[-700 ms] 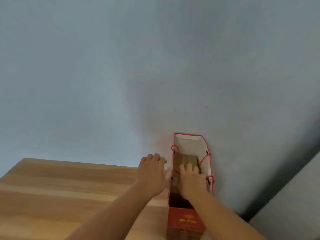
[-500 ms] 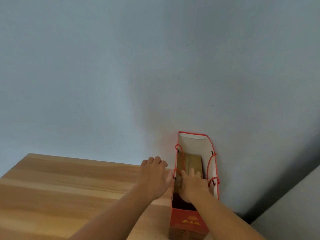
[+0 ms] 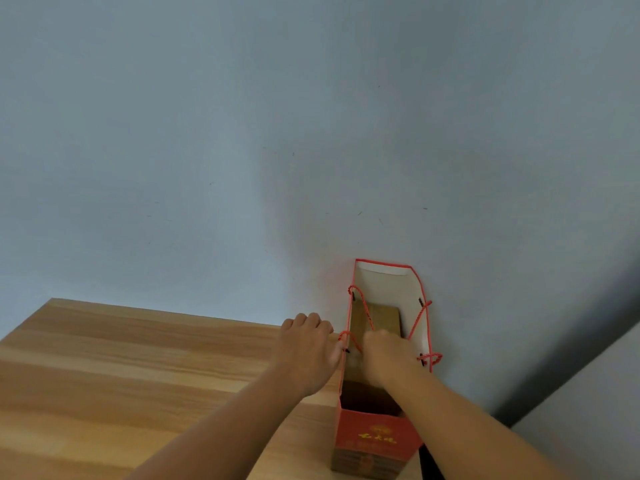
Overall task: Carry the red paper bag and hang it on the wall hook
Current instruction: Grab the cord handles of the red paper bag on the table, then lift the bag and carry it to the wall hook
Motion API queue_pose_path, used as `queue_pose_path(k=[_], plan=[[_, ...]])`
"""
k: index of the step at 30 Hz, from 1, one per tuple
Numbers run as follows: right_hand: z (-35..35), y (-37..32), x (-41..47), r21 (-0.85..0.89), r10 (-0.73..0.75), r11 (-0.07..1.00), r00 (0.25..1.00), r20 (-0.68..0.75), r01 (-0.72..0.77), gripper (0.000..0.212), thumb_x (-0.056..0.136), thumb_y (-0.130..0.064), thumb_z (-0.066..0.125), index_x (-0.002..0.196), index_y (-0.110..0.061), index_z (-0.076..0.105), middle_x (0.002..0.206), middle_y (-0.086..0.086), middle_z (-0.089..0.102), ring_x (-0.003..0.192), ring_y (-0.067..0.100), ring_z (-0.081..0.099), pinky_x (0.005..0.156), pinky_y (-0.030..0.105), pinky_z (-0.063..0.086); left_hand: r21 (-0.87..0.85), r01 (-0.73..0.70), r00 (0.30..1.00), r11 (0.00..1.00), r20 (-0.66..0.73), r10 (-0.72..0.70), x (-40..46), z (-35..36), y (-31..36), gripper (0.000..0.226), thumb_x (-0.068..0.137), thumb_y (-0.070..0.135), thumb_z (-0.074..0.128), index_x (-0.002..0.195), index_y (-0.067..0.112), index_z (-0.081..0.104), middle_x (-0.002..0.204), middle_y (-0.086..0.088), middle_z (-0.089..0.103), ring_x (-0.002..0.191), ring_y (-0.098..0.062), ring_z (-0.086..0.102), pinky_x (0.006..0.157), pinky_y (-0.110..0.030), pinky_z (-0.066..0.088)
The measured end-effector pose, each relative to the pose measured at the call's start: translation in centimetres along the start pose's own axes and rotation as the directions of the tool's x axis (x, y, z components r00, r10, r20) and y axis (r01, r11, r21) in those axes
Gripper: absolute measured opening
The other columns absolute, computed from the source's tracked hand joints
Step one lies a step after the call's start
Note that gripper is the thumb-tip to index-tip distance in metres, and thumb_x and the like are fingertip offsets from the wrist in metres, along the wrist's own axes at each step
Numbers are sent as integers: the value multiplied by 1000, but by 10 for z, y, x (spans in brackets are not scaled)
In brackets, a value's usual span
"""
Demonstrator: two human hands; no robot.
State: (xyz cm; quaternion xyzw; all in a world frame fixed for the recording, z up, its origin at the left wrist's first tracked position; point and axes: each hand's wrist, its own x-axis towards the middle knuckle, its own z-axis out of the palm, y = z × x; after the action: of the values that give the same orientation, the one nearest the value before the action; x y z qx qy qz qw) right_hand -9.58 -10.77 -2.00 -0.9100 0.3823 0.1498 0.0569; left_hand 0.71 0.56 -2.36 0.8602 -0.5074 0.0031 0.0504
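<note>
Head camera, looking forward and down: a red paper bag [image 3: 377,433] stands upright at the far right corner of a wooden tabletop [image 3: 138,375], its far side against a pale blue-grey wall [image 3: 311,133]; its mouth is open, showing a white lining and a brown box [image 3: 375,318] inside. Gold lettering marks the red panel nearest the camera; a brown base shows beneath it at the tabletop's near edge.

The left hand [image 3: 306,351] rests palm-down just outside the bag's left rim, fingers curled and knuckles up, the thumb touching the rim where a red cord handle [image 3: 360,310] is knotted — whether it grips the paper or only steadies it cannot be told. The right hand [image 3: 388,355] reaches over the bag's mouth, closed into a loose fist; the left cord runs down to it and appears pinched in the fingers, though the grip itself is hidden behind the knuckles. A second red cord handle [image 3: 420,315] hangs slack along the bag's right rim — its lower knot sits just beside the right wrist; both bare forearms enter from the bottom edge.
</note>
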Motion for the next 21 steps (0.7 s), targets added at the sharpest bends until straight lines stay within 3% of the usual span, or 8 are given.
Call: queue_pose_path(k=[4, 7, 10, 12, 14, 18, 21], plan=[[-95, -1, -6, 36, -73, 996, 985, -156, 79, 23, 99, -15, 60, 120, -9, 65, 110, 9, 69, 93, 24, 67, 78, 31, 53, -151, -25, 999, 988, -36, 20, 9, -24, 17, 49, 101, 55, 37, 133, 25, 58, 136, 2, 63, 124, -20, 56, 111, -41, 42], [-159, -4, -24, 36, -92, 994, 963, -253, 105, 21, 93, -11, 64, 114, -6, 64, 97, 9, 62, 82, 25, 56, 71, 32, 45, -374, -35, 994, 927, -113, -8, 16, -59, 39, 51, 95, 66, 37, 124, 29, 58, 120, 6, 69, 107, -16, 61, 104, -41, 50], [-182, -10, -37, 48, -75, 994, 933, -353, 99, 20, 89, 1, 62, 108, -5, 63, 84, 5, 51, 77, 24, 54, 65, 32, 44, -532, -28, 985, 846, -161, -68, 14, -89, 55, 68, 76, 82, 35, 112, 31, 59, 108, 11, 69, 96, -14, 63, 96, -41, 53], [-186, -14, -43, 83, -62, 992, 938, -342, 96, 17, 82, 3, 69, 95, -6, 61, 75, 3, 51, 68, 21, 54, 54, 29, 42, -588, 25, 981, 809, -141, -133, 9, -101, 63, 74, 62, 86, 34, 103, 30, 58, 100, 11, 67, 92, -14, 64, 94, -40, 53], [-188, -18, -47, 144, -46, 985, 948, -313, 96, 24, 77, 3, 74, 77, -9, 53, 70, 4, 53, 63, 21, 54, 49, 28, 40, -610, 75, 967, 789, -149, -207, 9, -107, 67, 62, 57, 83, 39, 89, 33, 53, 87, 14, 64, 83, -13, 64, 90, -38, 54], [-191, -21, -53, 239, -43, 965, 968, -246, 103, 24, 76, 3, 68, 66, -10, 50, 60, 5, 54, 51, 19, 51, 46, 26, 40, -537, 119, 949, 835, -185, -254, 7, -113, 65, 23, 79, 52, 63, 75, 31, 56, 68, 13, 60, 72, -15, 64, 83, -34, 53], [-193, -13, -57, 330, -109, 929, 975, -194, 170, 11, 82, -8, 65, 76, 0, 70, 68, 12, 74, 58, 21, 70, 58, 28, 53, -413, 116, 955, 903, -204, -216, -2, -126, 48, 20, 83, 37, 62, 83, 20, 73, 78, 1, 75, 72, -21, 66, 69, -33, 50]])
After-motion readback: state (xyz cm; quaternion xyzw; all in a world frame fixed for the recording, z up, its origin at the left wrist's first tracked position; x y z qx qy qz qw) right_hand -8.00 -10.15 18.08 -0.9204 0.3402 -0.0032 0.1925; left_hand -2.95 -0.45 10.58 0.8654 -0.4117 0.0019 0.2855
